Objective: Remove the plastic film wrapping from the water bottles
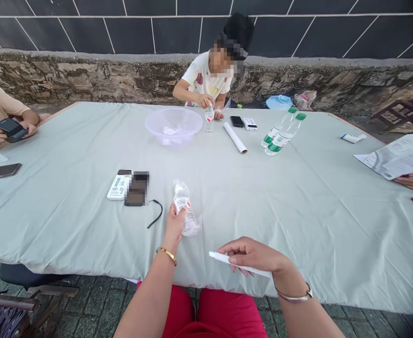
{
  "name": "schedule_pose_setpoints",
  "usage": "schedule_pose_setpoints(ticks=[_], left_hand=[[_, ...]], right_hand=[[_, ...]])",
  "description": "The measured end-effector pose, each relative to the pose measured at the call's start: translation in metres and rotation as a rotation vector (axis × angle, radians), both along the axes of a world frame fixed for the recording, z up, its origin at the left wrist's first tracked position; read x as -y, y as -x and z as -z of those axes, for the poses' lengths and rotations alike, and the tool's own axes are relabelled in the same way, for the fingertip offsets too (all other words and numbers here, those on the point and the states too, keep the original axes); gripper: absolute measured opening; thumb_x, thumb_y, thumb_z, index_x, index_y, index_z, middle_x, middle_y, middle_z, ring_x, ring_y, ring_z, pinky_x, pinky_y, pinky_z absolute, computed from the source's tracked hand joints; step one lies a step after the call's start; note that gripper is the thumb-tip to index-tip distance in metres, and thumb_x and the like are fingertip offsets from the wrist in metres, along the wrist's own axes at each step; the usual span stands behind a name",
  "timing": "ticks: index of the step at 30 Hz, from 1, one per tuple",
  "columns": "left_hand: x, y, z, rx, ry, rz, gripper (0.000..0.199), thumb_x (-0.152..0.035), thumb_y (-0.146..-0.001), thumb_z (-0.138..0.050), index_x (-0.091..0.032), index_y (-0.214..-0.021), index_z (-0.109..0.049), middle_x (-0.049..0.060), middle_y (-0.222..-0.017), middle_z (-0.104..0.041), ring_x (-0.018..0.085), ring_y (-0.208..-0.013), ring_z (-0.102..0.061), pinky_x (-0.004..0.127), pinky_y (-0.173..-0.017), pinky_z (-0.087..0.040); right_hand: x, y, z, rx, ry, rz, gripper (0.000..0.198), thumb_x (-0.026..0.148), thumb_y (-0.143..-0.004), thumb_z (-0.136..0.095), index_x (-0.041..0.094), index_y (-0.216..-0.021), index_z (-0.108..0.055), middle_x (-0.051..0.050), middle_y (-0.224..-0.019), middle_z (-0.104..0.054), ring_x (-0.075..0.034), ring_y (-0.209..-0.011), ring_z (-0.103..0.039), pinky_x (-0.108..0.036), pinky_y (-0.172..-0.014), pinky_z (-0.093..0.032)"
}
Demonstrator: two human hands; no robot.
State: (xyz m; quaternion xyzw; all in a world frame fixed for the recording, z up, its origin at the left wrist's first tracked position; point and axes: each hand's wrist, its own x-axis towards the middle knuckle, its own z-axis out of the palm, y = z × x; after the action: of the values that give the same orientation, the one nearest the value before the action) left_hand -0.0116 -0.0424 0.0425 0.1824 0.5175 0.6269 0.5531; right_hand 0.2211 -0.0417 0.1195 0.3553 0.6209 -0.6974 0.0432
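My left hand (pixel 177 219) is closed around a small see-through plastic bottle (pixel 188 217) with a red and white label. Crinkled clear film covers the bottle, which tilts over the near part of the table. Lower and to the right, my right hand (pixel 250 253) pinches a slim white pen-like stick (pixel 224 257), its narrower end pointing left. A black wrist strap (pixel 156 215) lies left of the bottle. Farther left are a white device with a printed label (pixel 117 187) and a dark phone-like thing (pixel 137 188), partly blurred.
Across the cloth-covered table (pixel 298 220), a person handles another small bottle (pixel 209 117) beside a lilac basin (pixel 153 126). A white roll (pixel 235 138) and two green-capped bottles (pixel 279 139) stand or lie to the right. At the left edge another person holds a dark device (pixel 12 129).
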Motion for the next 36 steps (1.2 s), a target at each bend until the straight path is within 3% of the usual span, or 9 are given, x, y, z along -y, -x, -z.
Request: schedule_pose_setpoints(ticks=[2,5,8,12,15,18,21,31,36], left_hand=[[0.001,0.001,0.0,0.032,-0.014,0.003,0.037,-0.03,-0.073,-0.067,-0.021,-0.108,-0.058,0.004,-0.094,-0.063,0.014,-0.076,-0.06,0.025,-0.067,-0.048],[0.004,0.0,-0.001,0.065,-0.028,0.013,0.044,-0.03,-0.073,-0.067,-0.02,-0.115,-0.057,0.006,-0.099,-0.064,0.016,-0.081,-0.062,0.026,-0.07,-0.049],[0.006,-0.006,-0.002,0.127,-0.012,0.014,0.051,-0.03,-0.073,-0.064,-0.021,-0.122,-0.054,0.007,-0.104,-0.065,0.018,-0.084,-0.064,0.027,-0.07,-0.05],[0.007,-0.017,-0.004,0.193,-0.005,0.018,0.055,-0.036,-0.075,-0.065,-0.021,-0.126,-0.052,0.008,-0.108,-0.065,0.019,-0.085,-0.065,0.028,-0.069,-0.052],[0.008,-0.026,0.0,0.162,-0.043,0.033,0.055,-0.045,-0.076,-0.066,-0.021,-0.124,-0.051,0.01,-0.112,-0.064,0.02,-0.093,-0.065,0.029,-0.076,-0.051],[0.007,-0.029,0.01,0.056,-0.022,-0.009,0.055,-0.049,-0.076,-0.066,-0.02,-0.12,-0.048,0.011,-0.111,-0.064,0.02,-0.094,-0.064,0.03,-0.079,-0.05],[0.005,-0.026,0.018,-0.184,0.061,-0.037,0.044,-0.054,-0.081,-0.057,-0.018,-0.106,-0.051,0.009,-0.098,-0.066,0.019,-0.086,-0.064,0.031,-0.074,-0.049],[-0.011,-0.009,0.0,-0.872,0.127,-0.071,0.04,-0.038,-0.092,-0.038,-0.023,-0.054,-0.037,-0.002,-0.05,-0.041,0.014,-0.05,-0.038,0.027,-0.053,-0.031],[-0.012,-0.007,-0.007,-0.689,0.097,-0.161,0.034,-0.042,-0.093,-0.035,-0.023,-0.066,-0.043,-0.003,-0.058,-0.046,0.014,-0.049,-0.042,0.027,-0.051,-0.034]], right_hand=[[-0.012,0.001,0.018,0.068,-0.139,0.271,0.044,0.043,-0.083,-0.053,0.018,-0.117,-0.065,-0.003,-0.077,-0.064,-0.01,-0.053,-0.053,-0.023,-0.051,-0.044],[-0.036,0.015,0.05,0.339,-0.589,0.699,0.041,0.034,-0.088,-0.043,0.02,-0.122,-0.061,-0.006,-0.09,-0.064,-0.015,-0.067,-0.058,-0.029,-0.064,-0.047],[-0.05,0.026,0.071,0.626,-0.934,0.689,0.039,0.027,-0.088,-0.044,0.02,-0.122,-0.061,-0.01,-0.098,-0.064,-0.023,-0.087,-0.06,-0.035,-0.077,-0.046],[-0.048,0.037,0.074,0.733,-1.063,0.582,0.032,0.022,-0.085,-0.05,0.02,-0.112,-0.066,-0.016,-0.109,-0.062,-0.031,-0.106,-0.054,-0.043,-0.087,-0.042],[-0.039,0.06,0.066,0.501,-1.029,0.693,0.036,0.03,-0.086,-0.051,0.02,-0.118,-0.062,-0.014,-0.122,-0.059,-0.03,-0.112,-0.053,-0.044,-0.091,-0.042],[-0.031,0.093,0.064,0.176,-0.743,0.72,0.047,0.044,-0.087,-0.049,0.022,-0.128,-0.054,-0.009,-0.11,-0.065,-0.023,-0.095,-0.062,-0.037,-0.082,-0.048],[-0.023,0.116,0.067,0.101,-0.582,0.77,0.059,0.052,-0.082,-0.052,0.021,-0.132,-0.051,-0.007,-0.102,-0.068,-0.022,-0.09,-0.063,-0.035,-0.081,-0.049],[-0.005,0.122,0.07,0.134,-0.824,0.907,0.068,0.053,-0.08,-0.052,0.017,-0.136,-0.046,-0.007,-0.096,-0.066,-0.022,-0.089,-0.058,-0.036,-0.081,-0.048],[-0.006,0.121,0.071,0.085,-0.801,0.983,0.067,0.054,-0.081,-0.052,0.018,-0.137,-0.044,-0.009,-0.106,-0.065,-0.022,-0.093,-0.057,-0.036,-0.082,-0.048]])
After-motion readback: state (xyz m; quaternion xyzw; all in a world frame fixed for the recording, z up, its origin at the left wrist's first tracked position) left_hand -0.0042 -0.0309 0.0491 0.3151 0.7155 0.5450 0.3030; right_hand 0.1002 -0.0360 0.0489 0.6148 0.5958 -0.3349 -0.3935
